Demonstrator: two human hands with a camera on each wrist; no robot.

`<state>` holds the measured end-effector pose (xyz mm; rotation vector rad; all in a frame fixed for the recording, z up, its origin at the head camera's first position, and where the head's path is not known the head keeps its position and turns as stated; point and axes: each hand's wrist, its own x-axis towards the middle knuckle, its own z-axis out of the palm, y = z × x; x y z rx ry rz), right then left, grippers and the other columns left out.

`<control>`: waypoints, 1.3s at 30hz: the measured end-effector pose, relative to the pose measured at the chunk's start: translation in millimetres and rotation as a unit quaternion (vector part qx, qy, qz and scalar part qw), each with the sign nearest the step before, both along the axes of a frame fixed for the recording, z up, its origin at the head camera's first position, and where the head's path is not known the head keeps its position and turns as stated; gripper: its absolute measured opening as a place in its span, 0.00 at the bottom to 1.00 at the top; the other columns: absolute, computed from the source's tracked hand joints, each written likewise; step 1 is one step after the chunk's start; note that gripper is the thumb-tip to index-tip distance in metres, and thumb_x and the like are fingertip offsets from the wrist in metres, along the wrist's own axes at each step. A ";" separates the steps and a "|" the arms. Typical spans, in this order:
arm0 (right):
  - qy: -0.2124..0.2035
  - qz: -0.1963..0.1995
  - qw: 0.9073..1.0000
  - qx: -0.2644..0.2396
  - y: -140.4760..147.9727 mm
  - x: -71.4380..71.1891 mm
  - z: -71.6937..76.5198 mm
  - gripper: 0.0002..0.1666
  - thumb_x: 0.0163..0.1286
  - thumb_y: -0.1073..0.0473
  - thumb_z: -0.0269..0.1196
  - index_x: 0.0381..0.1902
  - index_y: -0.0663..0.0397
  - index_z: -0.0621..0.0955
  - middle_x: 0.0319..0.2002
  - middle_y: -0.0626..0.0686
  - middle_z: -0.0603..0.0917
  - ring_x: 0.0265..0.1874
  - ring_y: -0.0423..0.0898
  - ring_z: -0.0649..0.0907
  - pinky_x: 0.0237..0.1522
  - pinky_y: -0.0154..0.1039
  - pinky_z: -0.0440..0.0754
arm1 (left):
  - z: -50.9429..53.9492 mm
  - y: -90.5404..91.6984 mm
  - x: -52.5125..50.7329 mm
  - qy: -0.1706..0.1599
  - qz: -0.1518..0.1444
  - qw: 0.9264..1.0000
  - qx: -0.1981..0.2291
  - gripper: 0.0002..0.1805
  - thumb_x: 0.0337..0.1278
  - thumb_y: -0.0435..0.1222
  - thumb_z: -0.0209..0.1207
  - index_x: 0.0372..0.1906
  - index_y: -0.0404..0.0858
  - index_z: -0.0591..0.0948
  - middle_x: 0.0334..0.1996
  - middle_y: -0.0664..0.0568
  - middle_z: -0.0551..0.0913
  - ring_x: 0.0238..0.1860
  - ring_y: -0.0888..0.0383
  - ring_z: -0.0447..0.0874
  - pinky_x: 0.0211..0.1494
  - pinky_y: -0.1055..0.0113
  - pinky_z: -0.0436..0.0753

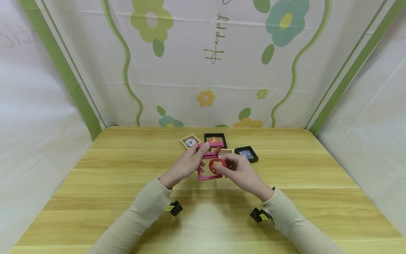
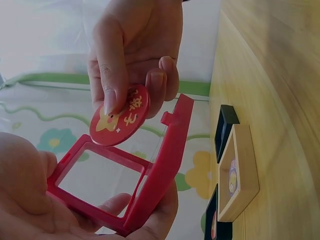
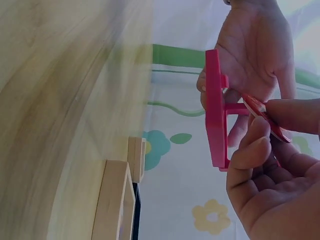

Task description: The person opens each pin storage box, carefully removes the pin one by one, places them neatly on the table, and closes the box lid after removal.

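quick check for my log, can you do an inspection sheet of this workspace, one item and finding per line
Surface: wood-grain table, with small frames toward its far edge.
Job's things: pink frame hinged open, off the table; red badge over it, contact unclear.
Clutter: two black frames and two wooden frames on the table.
Left grip: holds the pink frame.
Right grip: pinches the red badge.
Cables: nothing seen.
Surroundings: white cloth with flowers and green bands.

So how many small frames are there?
5: an open pink frame in the left hand; on the table, the left wooden frame, middle wooden frame, back black frame and right black frame. More may be hidden.
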<state>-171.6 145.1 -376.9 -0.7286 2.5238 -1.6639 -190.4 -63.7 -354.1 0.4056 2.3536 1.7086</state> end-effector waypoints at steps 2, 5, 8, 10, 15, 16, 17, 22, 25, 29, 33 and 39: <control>-0.001 0.002 1.000 0.003 2.9 -1.3 1.8 0.10 0.69 0.56 0.66 0.43 0.56 0.83 0.36 0.52 0.83 0.27 0.50 0.79 0.27 0.37 0.79 | 0.1 0.1 -0.4 -0.003 0.002 1.000 -0.003 0.34 0.72 0.61 0.42 0.59 0.35 0.73 0.49 0.40 0.78 0.37 0.51 0.79 0.39 0.56 0.84; -0.006 0.007 1.000 0.002 8.7 -2.8 6.3 0.11 0.69 0.56 0.66 0.45 0.55 0.83 0.34 0.53 0.84 0.26 0.54 0.79 0.24 0.37 0.78 | 1.2 0.1 -0.1 -0.005 0.005 1.000 -0.007 0.34 0.72 0.62 0.42 0.61 0.37 0.73 0.50 0.42 0.78 0.37 0.51 0.79 0.39 0.58 0.84; -0.011 0.003 1.000 0.001 15.8 -4.7 11.9 0.12 0.70 0.55 0.66 0.46 0.54 0.83 0.32 0.53 0.85 0.26 0.55 0.80 0.23 0.38 0.78 | 1.5 -0.2 -0.6 -0.004 0.006 1.000 -0.013 0.35 0.71 0.62 0.41 0.61 0.38 0.72 0.49 0.42 0.79 0.37 0.51 0.79 0.39 0.59 0.83; -0.019 0.000 1.000 0.000 21.3 -6.5 15.4 0.12 0.70 0.55 0.65 0.47 0.54 0.82 0.32 0.54 0.85 0.25 0.52 0.80 0.24 0.38 0.78 | 1.6 -0.5 -0.8 -0.003 0.006 1.000 -0.020 0.36 0.71 0.63 0.41 0.61 0.37 0.72 0.48 0.43 0.79 0.37 0.52 0.80 0.40 0.59 0.82; -0.028 -0.001 0.999 0.025 37.1 -13.9 21.7 0.11 0.70 0.58 0.65 0.46 0.59 0.81 0.32 0.55 0.84 0.27 0.50 0.80 0.26 0.38 0.79 | 1.5 -1.0 -1.3 -0.002 0.006 1.000 -0.028 0.37 0.70 0.64 0.41 0.60 0.35 0.71 0.45 0.44 0.79 0.37 0.52 0.80 0.40 0.59 0.81; -0.029 -0.002 0.999 0.034 40.6 -15.7 22.7 0.11 0.70 0.58 0.65 0.45 0.59 0.81 0.32 0.56 0.83 0.28 0.51 0.80 0.26 0.38 0.79 | 1.5 -1.0 -1.3 -0.002 0.006 1.000 -0.028 0.36 0.70 0.64 0.41 0.59 0.36 0.72 0.45 0.44 0.79 0.37 0.53 0.80 0.40 0.59 0.81; -0.031 -0.004 0.999 0.044 44.0 -17.3 23.5 0.11 0.70 0.59 0.65 0.45 0.60 0.81 0.32 0.56 0.83 0.28 0.51 0.80 0.27 0.38 0.79 | 1.7 -0.9 -1.1 -0.002 0.006 1.000 -0.027 0.36 0.70 0.63 0.41 0.59 0.36 0.72 0.45 0.43 0.79 0.37 0.52 0.80 0.41 0.59 0.81; -0.027 -0.010 0.994 0.101 57.5 -24.7 26.0 0.07 0.70 0.61 0.64 0.39 0.60 0.81 0.30 0.55 0.83 0.27 0.50 0.80 0.27 0.38 0.80 | 1.2 -1.1 -1.0 -0.002 0.007 1.000 -0.024 0.34 0.71 0.62 0.41 0.58 0.36 0.72 0.48 0.41 0.78 0.37 0.52 0.80 0.40 0.59 0.81; -0.022 -0.007 0.988 0.153 62.5 -27.9 24.7 0.04 0.69 0.63 0.64 0.35 0.59 0.81 0.29 0.53 0.83 0.26 0.49 0.79 0.27 0.38 0.79 | 0.4 -1.3 -1.6 -0.003 0.010 1.000 -0.022 0.35 0.71 0.63 0.41 0.59 0.37 0.72 0.50 0.41 0.77 0.37 0.52 0.80 0.40 0.59 0.81; -0.036 0.003 0.975 0.217 66.0 -32.2 18.2 0.05 0.68 0.65 0.65 0.30 0.57 0.80 0.25 0.51 0.81 0.23 0.45 0.75 0.24 0.38 0.73 | -0.4 -1.7 -1.5 -0.005 0.011 1.000 -0.018 0.35 0.71 0.63 0.41 0.60 0.37 0.72 0.49 0.41 0.77 0.37 0.52 0.80 0.40 0.59 0.81; -0.055 0.007 0.968 0.246 65.7 -35.7 10.2 0.05 0.66 0.65 0.66 0.29 0.57 0.80 0.25 0.50 0.81 0.23 0.44 0.74 0.26 0.39 0.73 | -0.7 -2.0 -0.6 -0.007 0.011 1.000 -0.015 0.34 0.71 0.62 0.42 0.59 0.37 0.72 0.48 0.41 0.77 0.37 0.51 0.79 0.39 0.59 0.82; -0.084 0.008 0.960 0.266 63.0 -35.7 3.8 0.05 0.63 0.67 0.68 0.30 0.58 0.81 0.24 0.51 0.78 0.22 0.45 0.74 0.27 0.40 0.76 | 0.4 -1.7 -0.3 -0.006 0.012 1.000 -0.016 0.33 0.71 0.62 0.42 0.59 0.37 0.72 0.50 0.42 0.77 0.36 0.51 0.79 0.39 0.59 0.81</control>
